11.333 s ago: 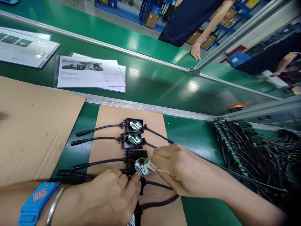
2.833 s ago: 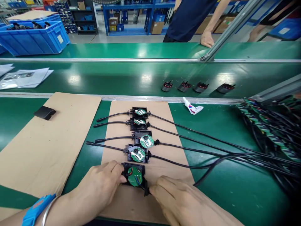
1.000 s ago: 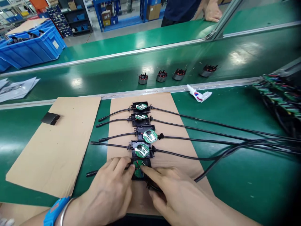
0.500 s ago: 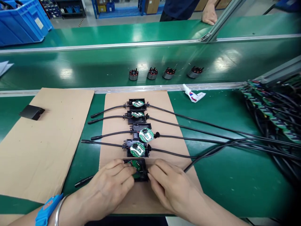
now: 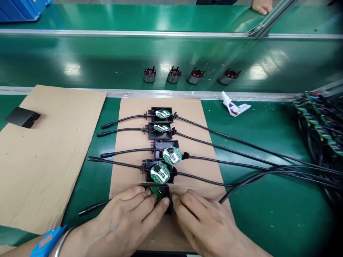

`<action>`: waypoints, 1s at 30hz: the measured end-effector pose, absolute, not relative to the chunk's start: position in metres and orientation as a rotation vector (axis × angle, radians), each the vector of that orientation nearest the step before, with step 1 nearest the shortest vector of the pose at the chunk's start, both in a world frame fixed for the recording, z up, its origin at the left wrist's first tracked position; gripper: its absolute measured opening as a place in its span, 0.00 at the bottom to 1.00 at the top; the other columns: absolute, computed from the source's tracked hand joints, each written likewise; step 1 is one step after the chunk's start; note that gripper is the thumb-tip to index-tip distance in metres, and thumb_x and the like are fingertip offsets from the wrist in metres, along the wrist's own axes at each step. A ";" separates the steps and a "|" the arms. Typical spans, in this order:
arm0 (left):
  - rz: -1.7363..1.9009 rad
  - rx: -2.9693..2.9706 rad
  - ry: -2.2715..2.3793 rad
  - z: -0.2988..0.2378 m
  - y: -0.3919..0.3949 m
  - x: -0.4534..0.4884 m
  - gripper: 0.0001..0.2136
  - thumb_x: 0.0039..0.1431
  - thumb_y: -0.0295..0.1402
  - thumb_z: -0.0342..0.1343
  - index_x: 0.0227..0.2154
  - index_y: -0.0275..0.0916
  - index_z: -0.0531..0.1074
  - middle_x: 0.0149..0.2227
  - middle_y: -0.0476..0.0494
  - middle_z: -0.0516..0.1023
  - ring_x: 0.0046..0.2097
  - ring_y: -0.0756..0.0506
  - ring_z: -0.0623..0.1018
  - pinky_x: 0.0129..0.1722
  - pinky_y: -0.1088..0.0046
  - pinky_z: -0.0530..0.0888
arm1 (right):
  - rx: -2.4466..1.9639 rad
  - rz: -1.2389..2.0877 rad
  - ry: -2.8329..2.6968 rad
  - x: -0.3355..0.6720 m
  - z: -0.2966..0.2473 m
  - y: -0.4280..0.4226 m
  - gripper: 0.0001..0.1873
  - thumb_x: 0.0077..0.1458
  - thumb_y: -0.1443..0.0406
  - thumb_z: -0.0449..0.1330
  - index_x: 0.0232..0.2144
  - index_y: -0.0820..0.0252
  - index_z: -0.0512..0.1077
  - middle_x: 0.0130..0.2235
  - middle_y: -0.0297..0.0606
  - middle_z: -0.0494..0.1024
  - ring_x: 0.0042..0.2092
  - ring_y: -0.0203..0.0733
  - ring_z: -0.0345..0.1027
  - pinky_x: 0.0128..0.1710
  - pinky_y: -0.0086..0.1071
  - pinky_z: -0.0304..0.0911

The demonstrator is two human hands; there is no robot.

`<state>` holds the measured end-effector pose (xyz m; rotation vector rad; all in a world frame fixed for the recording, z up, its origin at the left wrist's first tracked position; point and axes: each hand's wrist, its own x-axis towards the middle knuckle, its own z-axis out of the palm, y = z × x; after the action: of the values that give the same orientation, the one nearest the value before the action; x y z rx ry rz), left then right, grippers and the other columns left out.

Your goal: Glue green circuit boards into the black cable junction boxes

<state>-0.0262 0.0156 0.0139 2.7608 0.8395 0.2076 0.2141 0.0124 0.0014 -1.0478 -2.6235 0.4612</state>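
Observation:
Nearest to me on a cardboard sheet (image 5: 158, 237) lies a black plastic housing (image 5: 166, 191) with a green circuit board (image 5: 155, 191) in it. My left hand (image 5: 128, 217) is closed over its left and front sides, fingers on the board and the thumb reaching the right part. A short black lead with a plug (image 5: 89, 208) comes out to the left from under this hand. At the housing's right end my right hand (image 5: 203, 217) has its fingers pinched together round a black cable (image 5: 224, 197); the gripped end is hidden. Beyond them, several similar open housings (image 5: 159, 171) with round boards stand in a column.
Several motor stators (image 5: 174, 75) stand in a row at the back. A white tube (image 5: 233, 105) lies right of the cardboard, a cable bundle (image 5: 321, 125) farther right. On the left cardboard (image 5: 59, 142) rests a black cover (image 5: 23, 117). Another person's hand (image 5: 262, 6) is across the bench.
My view has tilted down and come closer. My left thumb has stretched to the right across the housing. The right hand stays at its right end, fingers still pinched.

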 end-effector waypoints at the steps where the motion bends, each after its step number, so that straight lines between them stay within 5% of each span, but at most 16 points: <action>1: 0.239 2.764 0.848 0.013 0.015 -0.026 0.21 0.68 0.29 0.41 0.61 0.33 0.60 0.53 0.43 0.74 0.52 0.45 0.71 0.59 0.68 0.62 | -1.043 0.434 -2.634 0.215 0.002 0.013 0.13 0.58 0.74 0.47 0.39 0.63 0.69 0.31 0.39 0.72 0.32 0.39 0.64 0.27 0.32 0.57; 14: 0.071 2.789 0.892 0.018 0.013 -0.010 0.21 0.60 0.33 0.49 0.54 0.28 0.67 0.45 0.38 0.75 0.44 0.42 0.72 0.55 0.62 0.64 | -1.121 0.358 -2.637 0.205 -0.004 0.015 0.15 0.59 0.74 0.45 0.27 0.59 0.67 0.27 0.37 0.67 0.30 0.40 0.59 0.25 0.33 0.51; 20: 0.206 2.906 0.908 0.010 0.006 -0.016 0.21 0.62 0.33 0.47 0.57 0.29 0.65 0.48 0.42 0.74 0.51 0.42 0.70 0.63 0.64 0.51 | -1.202 0.463 -2.358 0.209 -0.006 0.009 0.10 0.61 0.72 0.51 0.37 0.62 0.72 0.33 0.39 0.70 0.36 0.41 0.60 0.36 0.35 0.58; 26: 0.156 2.941 0.951 -0.004 0.000 -0.010 0.19 0.62 0.30 0.48 0.54 0.31 0.67 0.42 0.44 0.75 0.50 0.42 0.71 0.62 0.61 0.55 | -1.180 0.595 -2.312 0.202 -0.011 0.006 0.16 0.60 0.74 0.46 0.29 0.62 0.71 0.28 0.38 0.67 0.33 0.40 0.57 0.33 0.34 0.56; 30: 0.487 2.864 0.885 0.002 -0.002 -0.014 0.16 0.64 0.32 0.47 0.51 0.34 0.70 0.38 0.46 0.77 0.44 0.45 0.72 0.61 0.62 0.55 | -1.130 0.713 -2.381 0.213 0.003 0.009 0.14 0.60 0.73 0.47 0.30 0.61 0.72 0.29 0.38 0.69 0.33 0.40 0.58 0.31 0.33 0.56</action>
<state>-0.0144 -0.0020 0.0016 2.8642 0.8847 0.4875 0.2127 0.0087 0.0026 -1.1304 -2.3814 0.7127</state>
